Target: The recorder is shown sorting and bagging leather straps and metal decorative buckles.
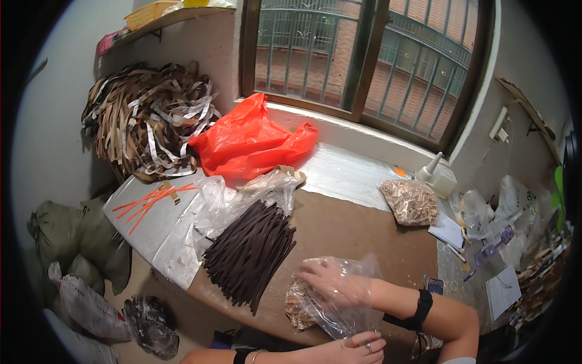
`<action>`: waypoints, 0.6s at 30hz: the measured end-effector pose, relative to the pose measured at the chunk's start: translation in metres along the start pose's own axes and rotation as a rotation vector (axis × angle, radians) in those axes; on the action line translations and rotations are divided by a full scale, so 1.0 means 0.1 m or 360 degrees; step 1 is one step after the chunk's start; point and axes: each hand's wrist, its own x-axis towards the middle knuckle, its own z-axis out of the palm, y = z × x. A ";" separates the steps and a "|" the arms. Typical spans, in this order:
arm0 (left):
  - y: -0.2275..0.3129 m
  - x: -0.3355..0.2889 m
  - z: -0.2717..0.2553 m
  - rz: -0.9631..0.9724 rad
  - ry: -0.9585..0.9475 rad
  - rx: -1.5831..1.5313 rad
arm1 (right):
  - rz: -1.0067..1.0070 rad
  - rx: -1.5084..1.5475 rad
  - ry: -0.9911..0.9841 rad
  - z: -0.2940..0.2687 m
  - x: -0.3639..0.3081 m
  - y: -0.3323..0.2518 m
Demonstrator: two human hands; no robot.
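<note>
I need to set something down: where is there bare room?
The brown mat is bare between the dark strips and the far filled clear bag, beyond the right hand. Silver tabletop shows between the red plastic bag and orange scrap. The right end is crowded with notepads and clear plastic bags.

A wide black strap [422, 309] circles the right forearm [394, 297], pale sleeve [462, 361] above — black cuff [242, 356] and thin bangle [257, 356] on the left forearm [291, 355], ring [368, 345] on the left hand [359, 348].
</note>
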 end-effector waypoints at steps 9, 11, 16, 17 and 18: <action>-1.17 0.03 -0.72 -0.0665 0.0479 0.0384 | 0.0707 -0.0195 -0.0205 -0.25 -0.06 0.67; -1.55 0.20 -0.95 -0.0688 0.0522 0.0488 | 0.0874 0.0158 -0.0191 -0.68 0.08 0.67; -2.12 0.55 -1.20 -0.0643 0.0605 0.0650 | 0.1234 -0.0022 -0.0285 -1.39 0.28 0.97; -2.22 0.57 -1.20 -0.0640 0.0623 0.0653 | 0.1251 -0.0044 -0.0270 -1.54 0.25 1.03; -2.33 0.58 -1.20 -0.0670 0.0610 0.0614 | 0.1315 -0.0006 -0.0137 -1.68 0.22 1.08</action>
